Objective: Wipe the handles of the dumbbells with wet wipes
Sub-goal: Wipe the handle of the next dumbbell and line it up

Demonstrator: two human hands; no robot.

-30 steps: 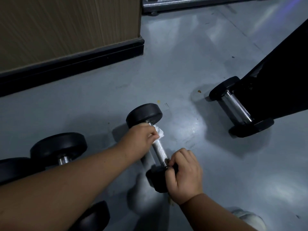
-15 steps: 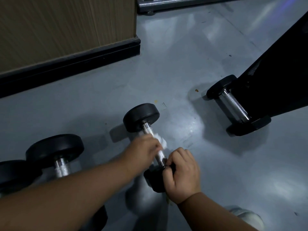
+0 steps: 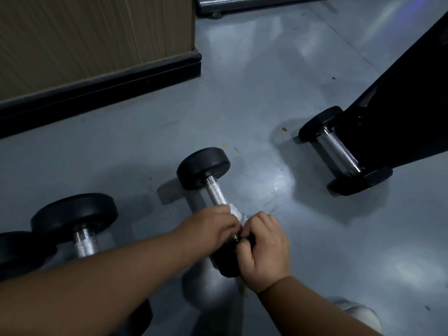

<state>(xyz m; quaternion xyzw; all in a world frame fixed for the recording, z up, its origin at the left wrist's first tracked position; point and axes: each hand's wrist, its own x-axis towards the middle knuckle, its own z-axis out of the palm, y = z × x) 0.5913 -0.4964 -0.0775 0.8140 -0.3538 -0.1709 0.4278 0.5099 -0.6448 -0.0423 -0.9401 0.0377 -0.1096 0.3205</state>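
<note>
A black dumbbell (image 3: 203,167) with a knurled chrome handle (image 3: 216,191) lies on the grey floor in the middle of the head view. My left hand (image 3: 208,229) grips a white wet wipe (image 3: 236,212) wrapped round the near end of that handle. My right hand (image 3: 264,248) grips the near black weight (image 3: 225,263) and steadies it. A second dumbbell (image 3: 75,217) lies at the left, partly hidden by my left forearm. A third dumbbell (image 3: 339,151) lies at the right.
A wooden panel with a black skirting (image 3: 101,78) stands at the back left. A black machine leg (image 3: 407,100) slants over the right dumbbell. A metal frame base (image 3: 242,6) runs along the top. A shoe toe (image 3: 358,311) shows at the bottom right.
My left hand has slid the wipe down the handle from the far weight to the near end, beside my right hand. The right hand keeps its hold on the near weight.
</note>
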